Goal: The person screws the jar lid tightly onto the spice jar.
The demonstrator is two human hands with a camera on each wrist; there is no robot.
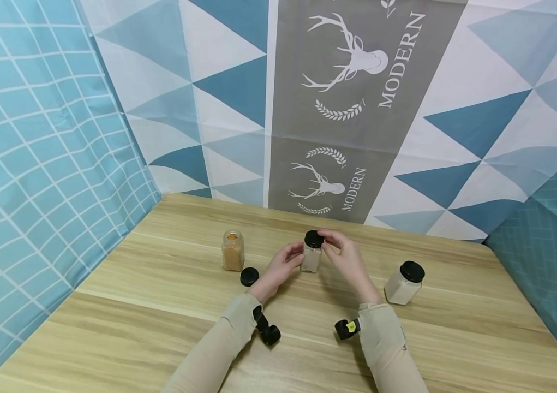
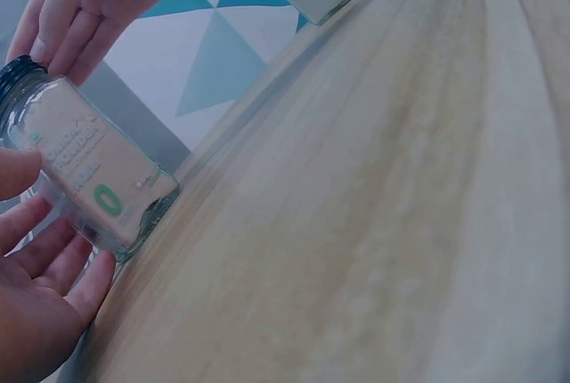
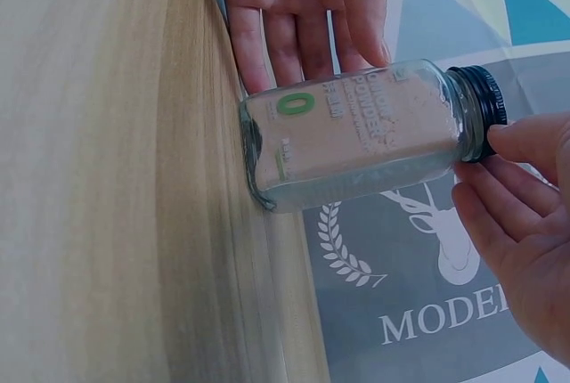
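Note:
A glass spice jar [image 1: 310, 260] of pale powder stands upright at the middle of the table, with a black lid [image 1: 313, 239] on top. My left hand [image 1: 280, 267] holds the jar's body from the left, thumb on one side and fingers on the other. From the right, my right hand [image 1: 348, 260] pinches the black lid between thumb and fingers. In the right wrist view, the jar [image 3: 356, 129] shows a green ring and the word POWDER on its glass; its base rests on the wood.
Left of my hands stands a lidless jar [image 1: 233, 256] of orange-brown powder, with a loose black lid [image 1: 249, 277] lying beside it. Off to the right is a black-lidded jar [image 1: 402, 286] of whitish powder. Patterned cloth [image 1: 229, 109] hangs behind the wooden table [image 1: 136, 305].

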